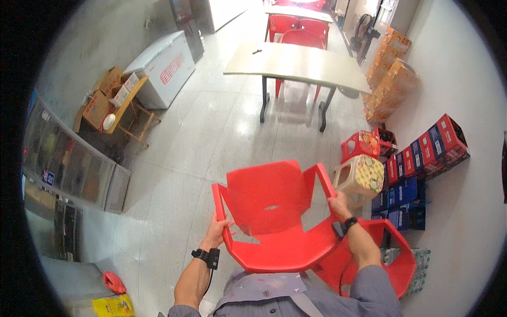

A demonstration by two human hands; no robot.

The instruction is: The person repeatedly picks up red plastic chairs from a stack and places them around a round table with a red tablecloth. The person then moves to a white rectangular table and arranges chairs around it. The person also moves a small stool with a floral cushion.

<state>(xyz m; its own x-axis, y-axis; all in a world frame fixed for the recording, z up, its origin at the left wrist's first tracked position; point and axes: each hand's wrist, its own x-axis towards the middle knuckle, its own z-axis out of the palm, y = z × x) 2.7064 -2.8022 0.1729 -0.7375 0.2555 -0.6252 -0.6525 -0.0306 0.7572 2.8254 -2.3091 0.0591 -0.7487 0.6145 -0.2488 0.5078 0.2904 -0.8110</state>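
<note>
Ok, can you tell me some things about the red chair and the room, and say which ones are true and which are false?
1. Both hands hold the red chair. True: the left hand grips one arm of it and the right hand grips the other.
2. The chair is blue. False: it is red.
3. A second chair sits at the lower right. True, it is red as well.
4. The long table is piled with boxes. False: the top is nearly bare, with one small dark thing on it.
5. The white freezer stands by the right wall. False: it is on the left.
</note>
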